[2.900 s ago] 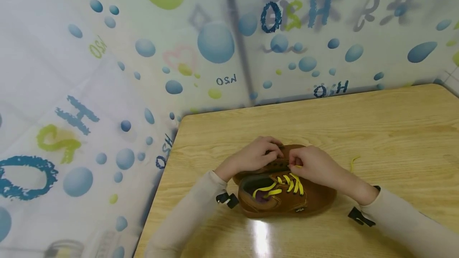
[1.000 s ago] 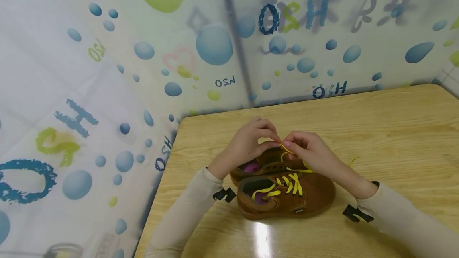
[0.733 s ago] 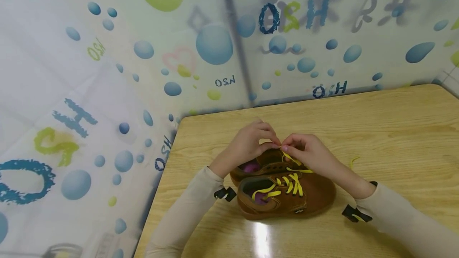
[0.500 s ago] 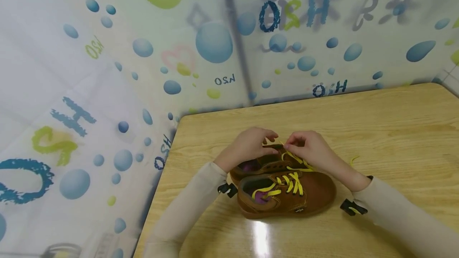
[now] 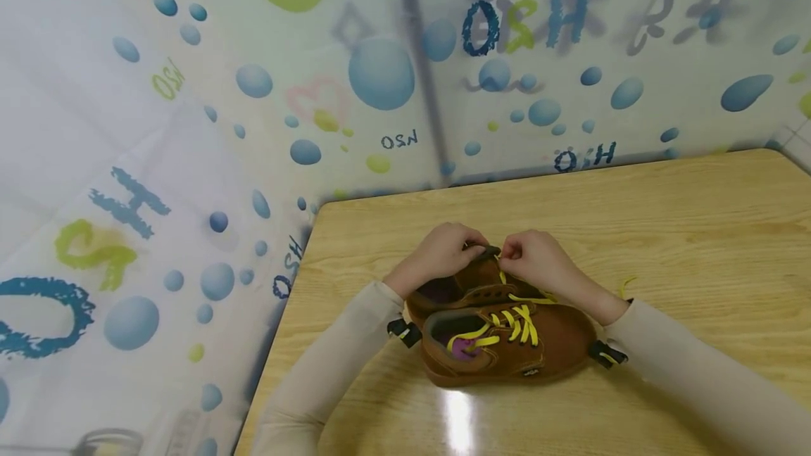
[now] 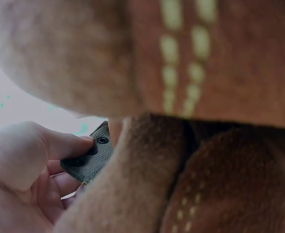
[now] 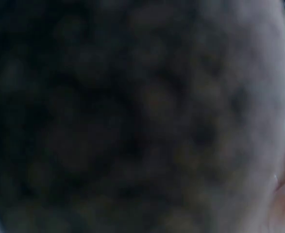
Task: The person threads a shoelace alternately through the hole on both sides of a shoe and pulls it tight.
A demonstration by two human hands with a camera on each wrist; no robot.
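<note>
A pair of brown shoes lies on the table, side by side. In the head view my left hand (image 5: pixel 443 253) pinches the raised eyelet flap of the far shoe (image 5: pixel 478 275). Close up in the left wrist view, thumb and fingers grip that grey-lined flap (image 6: pixel 94 158) by its eyelets. Just right of it, my right hand (image 5: pixel 538 256) pinches a yellow shoelace (image 5: pixel 532 299) at the flap's edge, its end hidden by the fingers. The near shoe (image 5: pixel 560 336) has its yellow laces threaded in crossed rows. A dark blurred surface fills most of the right wrist view.
The wooden table (image 5: pixel 684 231) runs up to a patterned wall (image 5: pixel 538 104) at the back and left. A thin yellow lace end (image 5: pixel 625 287) shows beyond the right forearm. Black wrist straps (image 5: pixel 404 332) hang near the shoes.
Earlier both hands met at the lace above the far shoe. The left hand has since let go and taken the eyelet flap, turning it up. The right hand has kept the lace close to it.
</note>
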